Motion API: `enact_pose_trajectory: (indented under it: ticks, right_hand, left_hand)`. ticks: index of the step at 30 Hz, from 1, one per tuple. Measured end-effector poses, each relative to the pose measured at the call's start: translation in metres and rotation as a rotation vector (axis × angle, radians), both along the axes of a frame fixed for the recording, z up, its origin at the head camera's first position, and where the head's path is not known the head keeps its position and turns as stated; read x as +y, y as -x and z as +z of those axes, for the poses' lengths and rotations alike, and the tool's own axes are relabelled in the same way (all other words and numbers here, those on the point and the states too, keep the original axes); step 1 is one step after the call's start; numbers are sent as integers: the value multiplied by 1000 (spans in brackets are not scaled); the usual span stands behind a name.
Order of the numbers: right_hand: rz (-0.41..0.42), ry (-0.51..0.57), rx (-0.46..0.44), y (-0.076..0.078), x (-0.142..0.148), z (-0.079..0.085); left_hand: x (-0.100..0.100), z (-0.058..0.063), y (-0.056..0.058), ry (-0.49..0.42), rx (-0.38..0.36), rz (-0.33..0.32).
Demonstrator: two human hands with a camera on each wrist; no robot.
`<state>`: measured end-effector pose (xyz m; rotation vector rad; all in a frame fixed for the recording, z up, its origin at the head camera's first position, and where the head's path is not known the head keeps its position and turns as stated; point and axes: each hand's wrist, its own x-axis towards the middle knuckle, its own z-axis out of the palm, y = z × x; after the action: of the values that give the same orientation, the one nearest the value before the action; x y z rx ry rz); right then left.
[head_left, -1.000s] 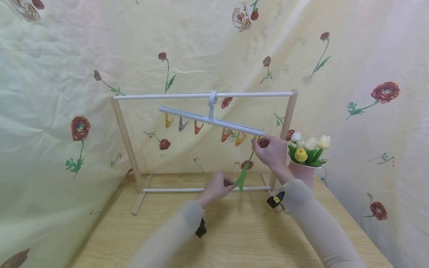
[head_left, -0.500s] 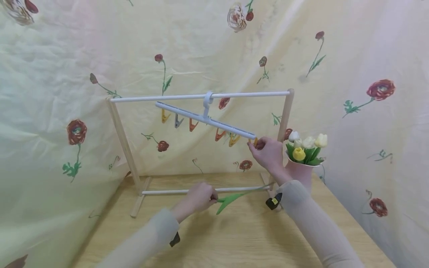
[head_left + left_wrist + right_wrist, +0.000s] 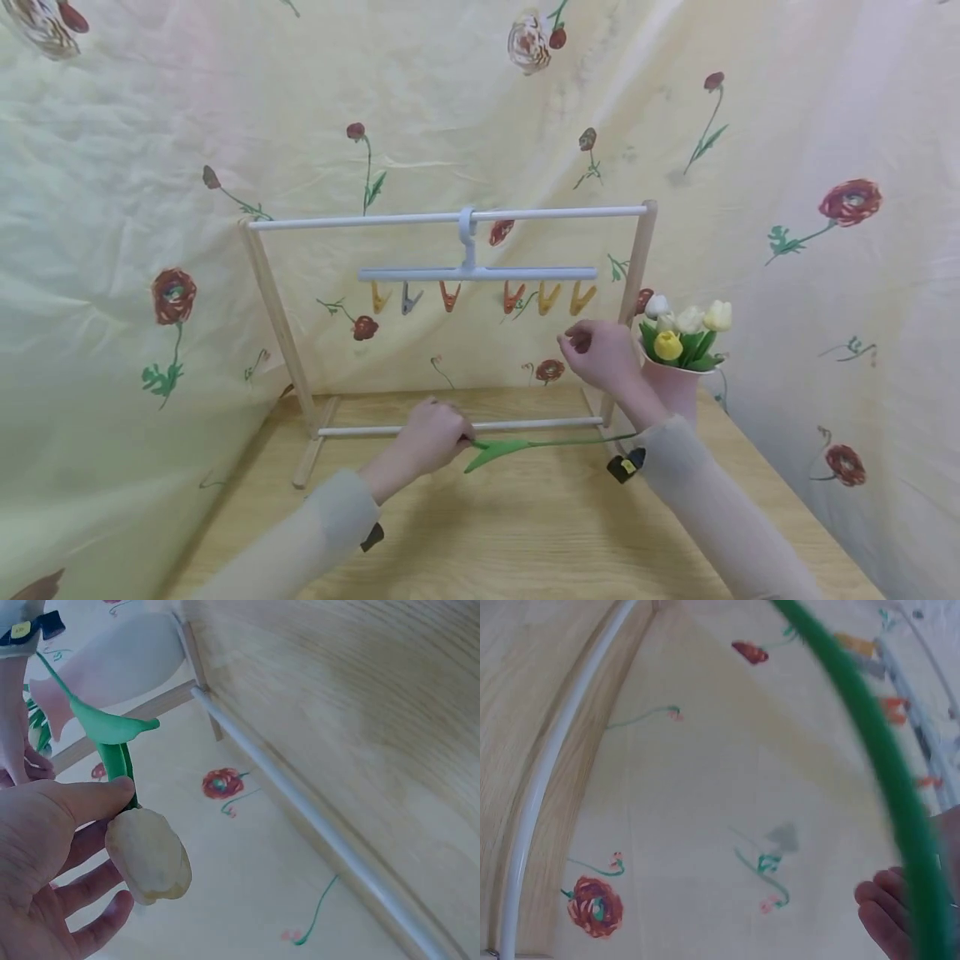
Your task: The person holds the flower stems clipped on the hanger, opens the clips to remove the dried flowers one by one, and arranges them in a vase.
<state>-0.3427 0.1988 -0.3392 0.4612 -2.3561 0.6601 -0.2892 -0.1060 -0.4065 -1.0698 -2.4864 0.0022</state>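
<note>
My left hand (image 3: 432, 433) pinches an artificial tulip by its green stem, thumb close under the cream-white bloom (image 3: 150, 859). The tulip lies nearly level in the head view, its leaf (image 3: 498, 451) hanging and its stem (image 3: 577, 441) reaching toward my right wrist. Across the right wrist view that stem (image 3: 877, 750) runs blurred and close. My right hand (image 3: 600, 354) holds nothing, fingers loosely bent, just below the rightmost yellow clip (image 3: 581, 298). This clip hangs from a pale blue hanger (image 3: 525, 273), which sits level with several yellow, grey and orange clips.
A wooden rack with a white top rail (image 3: 360, 222) and a lower rail (image 3: 540, 423) stands on the wooden table (image 3: 510, 533). Behind my right hand is a pink vase (image 3: 671, 392) of tulips (image 3: 686, 325). Flower-printed cloth (image 3: 285, 100) hangs behind and at both sides.
My left hand has drawn the tulip down and left, away from the clip, and its stem has swung toward the right. My right hand has let go of the yellow clip; the tilted hanger has levelled.
</note>
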Motion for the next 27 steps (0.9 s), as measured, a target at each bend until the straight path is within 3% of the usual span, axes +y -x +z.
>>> enact_pose_trajectory:
  ticks: [4,6,12,16,21,27]
  right_hand:
    - [236,-161,-96,-21,-12,3]
    - [311,-254,-117,-32,-21,1]
    - [372,-508,-98,-59,-47,-11]
    - [438,-543,-154,-59,-56,-23]
    - [518,-510,-181,-52,-58,-28]
    - [491,-521,-159,-51,-61,-26]
  left_hand:
    - [-2,2,2,5,56,17]
    - [-2,3,2,2,93,18]
    - [1,3,5,-15,181,10]
    - [1,3,5,-18,222,12]
    - [0,4,5,-27,266,11]
    - [-1,5,6,-35,277,8]
